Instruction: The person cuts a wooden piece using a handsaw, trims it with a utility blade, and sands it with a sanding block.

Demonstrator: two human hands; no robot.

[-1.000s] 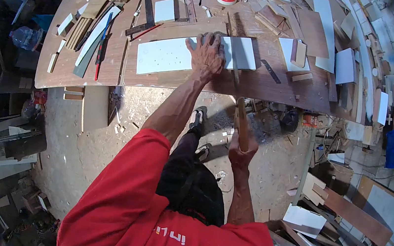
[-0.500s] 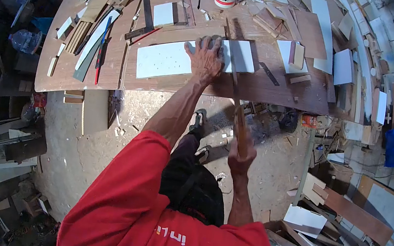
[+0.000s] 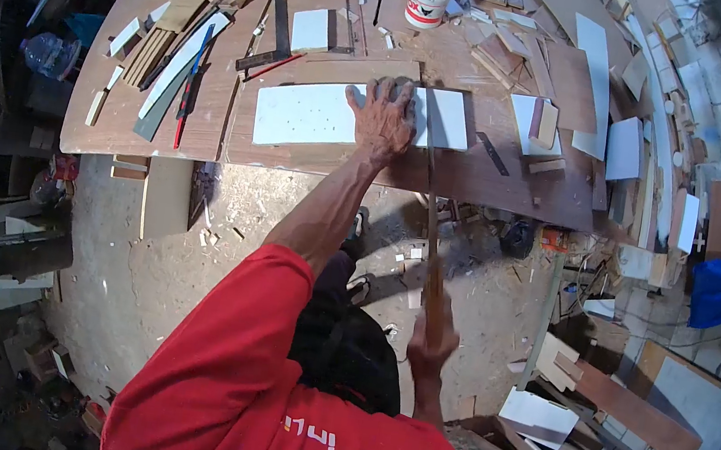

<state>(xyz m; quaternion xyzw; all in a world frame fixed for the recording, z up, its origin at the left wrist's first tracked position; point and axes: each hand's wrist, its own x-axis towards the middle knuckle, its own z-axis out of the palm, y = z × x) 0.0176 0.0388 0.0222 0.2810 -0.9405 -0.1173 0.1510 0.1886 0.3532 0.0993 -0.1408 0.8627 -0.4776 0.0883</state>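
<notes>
A white board [image 3: 307, 115] with small dark marks lies near the front edge of the wooden table. My left hand [image 3: 384, 119] presses down on it, fingers spread, just left of the saw blade. In my right hand [image 3: 434, 337], below the table edge, is the wooden handle of a handsaw [image 3: 432, 221]; the hand is a little blurred. The blade runs up from the handle across the board, and a shorter white part [image 3: 449, 120] shows to its right. A dark flat strip [image 3: 492, 153] lies right of the board.
The table [image 3: 144, 137] carries a white jar [image 3: 427, 2], a red pencil-like stick [image 3: 274, 66], a blue and red tool [image 3: 185, 102], a white block [image 3: 310, 30] and many wood offcuts. Boards [image 3: 629, 401] are piled at lower right; scraps litter the floor.
My right hand has moved down, away from the table, with the saw. The left hand keeps its place on the board. The whole view has shifted slightly.
</notes>
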